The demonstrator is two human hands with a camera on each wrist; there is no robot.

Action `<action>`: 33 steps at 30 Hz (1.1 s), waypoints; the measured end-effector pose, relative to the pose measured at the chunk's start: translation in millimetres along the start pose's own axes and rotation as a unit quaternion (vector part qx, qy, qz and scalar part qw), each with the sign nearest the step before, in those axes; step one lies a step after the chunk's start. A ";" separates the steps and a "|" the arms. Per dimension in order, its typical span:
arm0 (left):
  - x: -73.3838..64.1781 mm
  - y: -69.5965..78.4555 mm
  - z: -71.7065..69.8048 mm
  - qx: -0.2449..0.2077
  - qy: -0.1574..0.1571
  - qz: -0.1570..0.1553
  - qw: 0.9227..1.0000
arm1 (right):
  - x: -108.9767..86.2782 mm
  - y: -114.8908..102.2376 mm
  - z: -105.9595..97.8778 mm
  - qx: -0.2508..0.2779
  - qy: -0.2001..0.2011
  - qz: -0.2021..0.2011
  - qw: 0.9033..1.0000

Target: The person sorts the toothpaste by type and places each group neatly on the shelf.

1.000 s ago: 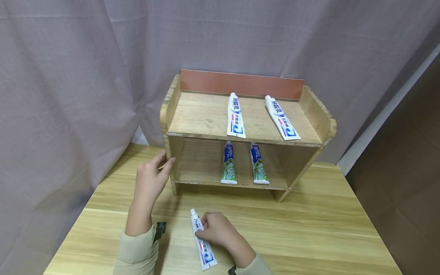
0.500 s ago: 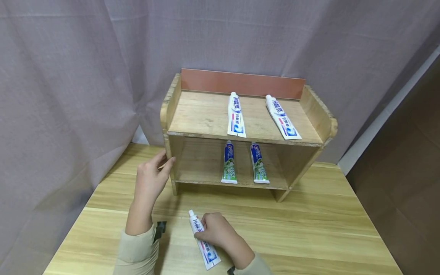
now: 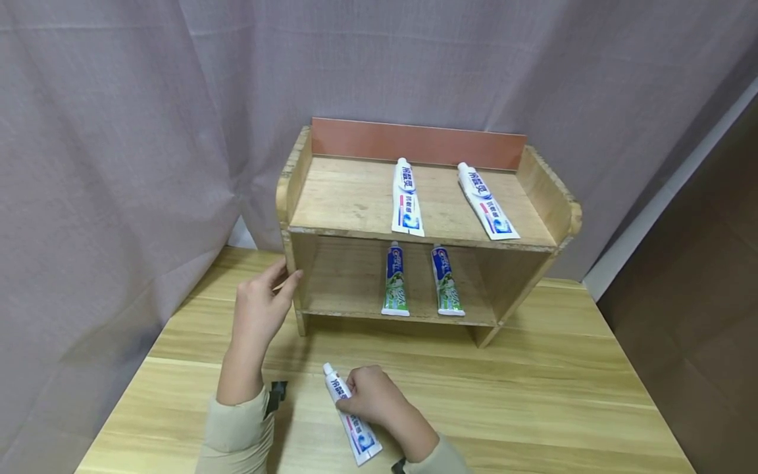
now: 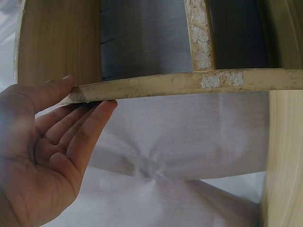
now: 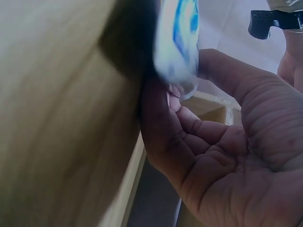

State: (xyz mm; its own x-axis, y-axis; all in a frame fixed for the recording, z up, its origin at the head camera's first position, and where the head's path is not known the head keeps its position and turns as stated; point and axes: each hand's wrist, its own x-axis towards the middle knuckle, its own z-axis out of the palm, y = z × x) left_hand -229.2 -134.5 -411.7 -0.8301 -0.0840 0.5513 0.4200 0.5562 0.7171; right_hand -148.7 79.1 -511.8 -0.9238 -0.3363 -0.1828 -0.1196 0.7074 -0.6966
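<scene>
A white toothpaste tube (image 3: 358,434) with blue print is pinched across its middle by my right hand (image 3: 376,396), low over the near part of the table. Its cap points up and left, away from me. In the right wrist view the thumb and fingers press the tube (image 5: 177,42) from both sides. My left hand (image 3: 260,306) grips the left side panel of a small wooden shelf (image 3: 355,204). In the left wrist view the thumb lies on one face of the panel edge (image 4: 156,86), the fingers on the other.
Two white toothpaste tubes (image 3: 407,197) (image 3: 487,201) lie on the upper shelf. Below them, on the lower shelf, are two blue-and-green toothpaste tubes (image 3: 395,280) (image 3: 447,281). The shelf stands on a wooden table (image 3: 533,395), with a grey curtain (image 3: 148,131) behind.
The tube in my right hand has turned slightly, its cap shifting left and its flat end right. My left hand has stayed on the shelf panel.
</scene>
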 end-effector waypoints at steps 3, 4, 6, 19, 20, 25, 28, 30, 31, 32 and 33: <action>-0.2 -0.5 -0.3 -0.002 0.000 0.001 1.000 | -0.7 -0.8 0.5 0.007 -0.003 -0.001 1.000; -0.2 -0.8 -0.2 -0.002 0.000 0.002 1.000 | -0.9 -1.2 0.0 0.008 -0.004 -0.002 1.000; -0.2 -1.0 -0.3 -0.003 0.001 0.002 1.000 | -0.8 -1.1 -1.1 0.010 -0.004 -0.004 1.000; 0.6 -0.6 -0.9 0.000 -0.003 0.005 1.000 | 6.0 7.7 -11.7 0.008 0.008 -0.026 1.000; 0.6 -0.7 -0.8 0.001 -0.003 0.005 1.000 | 6.0 7.4 -12.9 0.012 0.007 -0.026 1.000; 0.6 -0.6 -1.0 0.001 -0.004 0.004 1.000 | 5.8 7.1 -19.1 0.018 0.010 -0.031 0.999; 0.6 -0.4 -1.3 -0.001 -0.004 0.004 1.000 | 5.6 7.1 -23.1 0.025 0.013 -0.032 0.999; 0.5 -0.5 -1.3 -0.001 -0.004 0.003 1.000 | 5.6 7.3 -25.4 0.029 0.012 -0.031 0.999; 0.5 -0.6 -1.3 -0.001 -0.003 0.002 1.000 | 5.5 7.4 -26.5 0.031 0.012 -0.028 0.999; 0.4 -0.6 -1.3 0.000 -0.004 0.001 1.000 | 5.5 7.5 -27.5 0.033 0.012 -0.026 0.999; 0.4 -0.3 -1.4 0.000 -0.004 0.000 1.000 | 5.5 7.5 -28.4 0.035 0.012 -0.025 0.999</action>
State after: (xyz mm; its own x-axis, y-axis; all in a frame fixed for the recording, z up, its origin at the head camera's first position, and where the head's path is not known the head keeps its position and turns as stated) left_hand -229.1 -135.9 -411.1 -0.8327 -0.0773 0.5483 0.4205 0.5561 0.7169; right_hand -165.0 100.3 -498.3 -0.9263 -0.3533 -0.1306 -0.1401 0.6450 -0.7512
